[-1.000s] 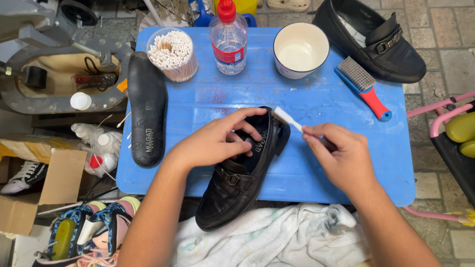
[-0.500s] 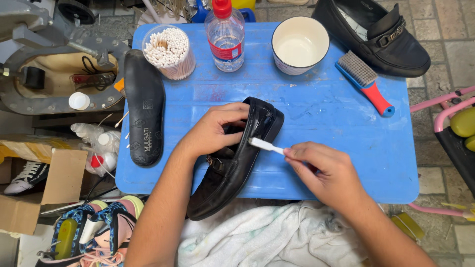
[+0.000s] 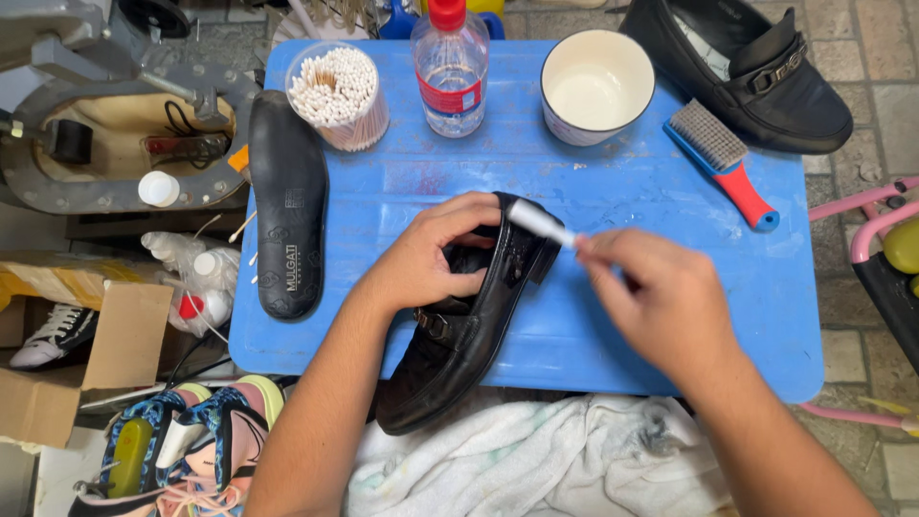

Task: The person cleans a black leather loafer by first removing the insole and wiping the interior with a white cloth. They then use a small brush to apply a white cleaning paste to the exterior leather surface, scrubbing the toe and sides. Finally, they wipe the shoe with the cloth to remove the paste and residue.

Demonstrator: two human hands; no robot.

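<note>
A black leather loafer (image 3: 459, 345) with a metal buckle lies tilted on the blue table (image 3: 622, 206), its toe hanging over the near edge. My left hand (image 3: 436, 251) grips its heel opening, fingers inside. My right hand (image 3: 656, 297) holds a small white brush (image 3: 538, 223), whose head rests on the shoe's heel rim.
A black insole (image 3: 287, 196) lies at the table's left. At the back stand a cup of cotton swabs (image 3: 337, 94), a clear bottle with a red cap (image 3: 450, 67) and a white bowl (image 3: 595, 86). A blue-and-red brush (image 3: 723, 163) and the second loafer (image 3: 756, 72) are right. A white towel (image 3: 536, 460) covers my lap.
My right hand has lifted the white brush from the shoe's side up to the heel rim. The shoe has shifted slightly under my left hand.
</note>
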